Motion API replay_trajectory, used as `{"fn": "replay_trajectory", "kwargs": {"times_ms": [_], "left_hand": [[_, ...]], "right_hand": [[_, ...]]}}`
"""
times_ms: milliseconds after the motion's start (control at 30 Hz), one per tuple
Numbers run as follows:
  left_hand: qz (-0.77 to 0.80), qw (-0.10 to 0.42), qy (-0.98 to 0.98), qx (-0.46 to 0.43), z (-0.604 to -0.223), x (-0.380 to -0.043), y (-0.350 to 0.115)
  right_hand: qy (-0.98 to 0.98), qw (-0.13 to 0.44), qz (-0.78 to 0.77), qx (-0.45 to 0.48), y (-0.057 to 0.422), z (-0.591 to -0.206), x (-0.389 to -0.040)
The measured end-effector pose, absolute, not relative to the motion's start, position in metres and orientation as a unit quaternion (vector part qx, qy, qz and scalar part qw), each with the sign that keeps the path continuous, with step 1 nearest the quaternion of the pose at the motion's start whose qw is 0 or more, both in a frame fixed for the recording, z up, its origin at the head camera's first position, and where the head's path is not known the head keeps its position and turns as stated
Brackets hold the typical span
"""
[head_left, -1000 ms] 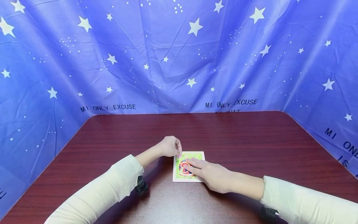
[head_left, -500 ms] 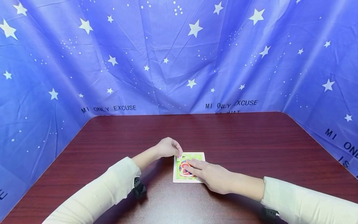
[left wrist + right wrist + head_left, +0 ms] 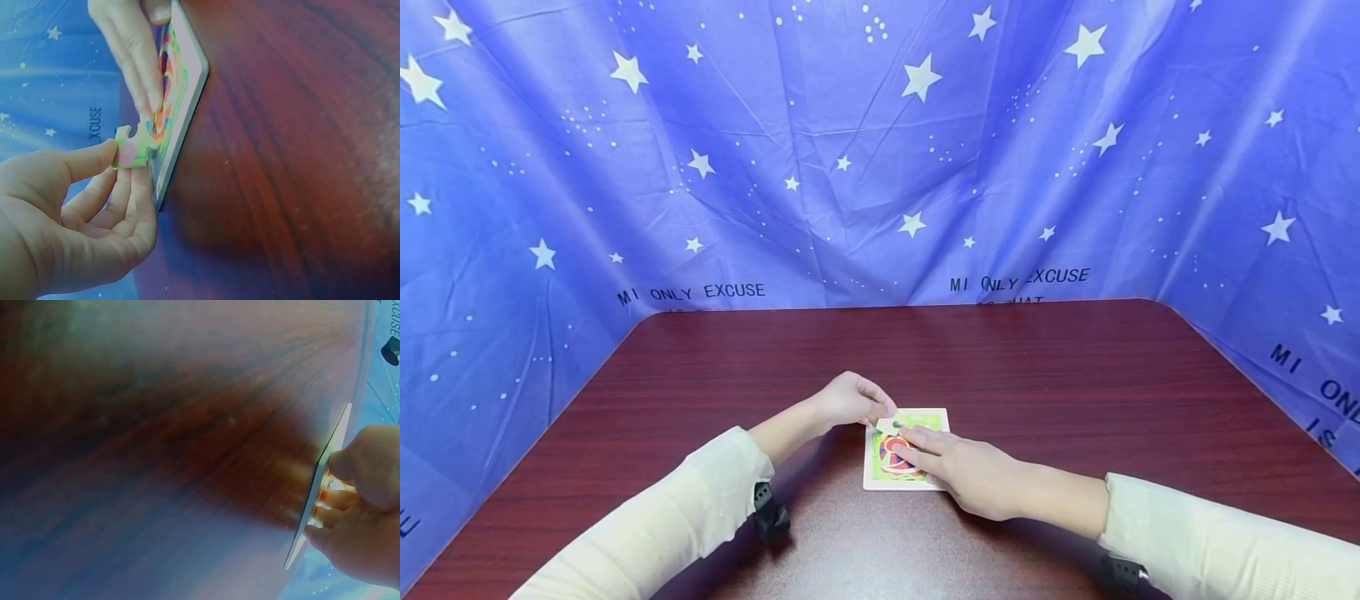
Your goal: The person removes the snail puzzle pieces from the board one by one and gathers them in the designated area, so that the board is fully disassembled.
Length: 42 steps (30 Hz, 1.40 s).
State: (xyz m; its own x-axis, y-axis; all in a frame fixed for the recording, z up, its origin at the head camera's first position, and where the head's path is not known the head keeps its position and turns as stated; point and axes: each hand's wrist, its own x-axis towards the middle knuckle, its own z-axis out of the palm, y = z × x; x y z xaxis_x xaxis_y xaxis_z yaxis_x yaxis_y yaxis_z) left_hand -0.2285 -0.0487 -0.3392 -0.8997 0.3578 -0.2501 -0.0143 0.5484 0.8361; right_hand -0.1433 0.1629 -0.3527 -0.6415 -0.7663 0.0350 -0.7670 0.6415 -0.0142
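A square jigsaw puzzle board (image 3: 870,477) with a white rim and a green, red and blue picture lies flat on the table. At its far left corner my left hand (image 3: 852,400) pinches a puzzle piece (image 3: 129,152) between thumb and fingers. This piece is green with a pink flower and is tilted up off the board, its inner end still close to the picture. My right hand (image 3: 973,475) rests across the board's right side, fingers stretched over the picture. In the right wrist view the thumb (image 3: 342,464) touches the board near its edge.
The dark red wood-grain table (image 3: 1037,375) stretches around the board on all sides. A blue curtain (image 3: 850,100) with white stars hangs behind and beside it. Each wrist wears a black strap, such as the left strap (image 3: 769,507).
My left hand has shifted slightly right and toward me, raising the puzzle piece out of the board's corner so it tilts up. The right hand stays where it was.
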Motion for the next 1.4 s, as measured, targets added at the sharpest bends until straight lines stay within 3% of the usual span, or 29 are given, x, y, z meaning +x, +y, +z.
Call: {"fn": "replay_trajectory", "kwargs": {"times_ms": [467, 1400], "left_hand": [[0.509, 0.138, 0.844, 0.095, -0.351, -0.22, -0.055], [0.544, 0.193, 0.814, 0.057, -0.351, -0.217, -0.102]], "right_hand": [[-0.9, 0.018, 0.011, 0.435, 0.162, -0.351, -0.144], [-0.895, -0.006, 0.026, 0.444, 0.167, -0.353, -0.145]]}}
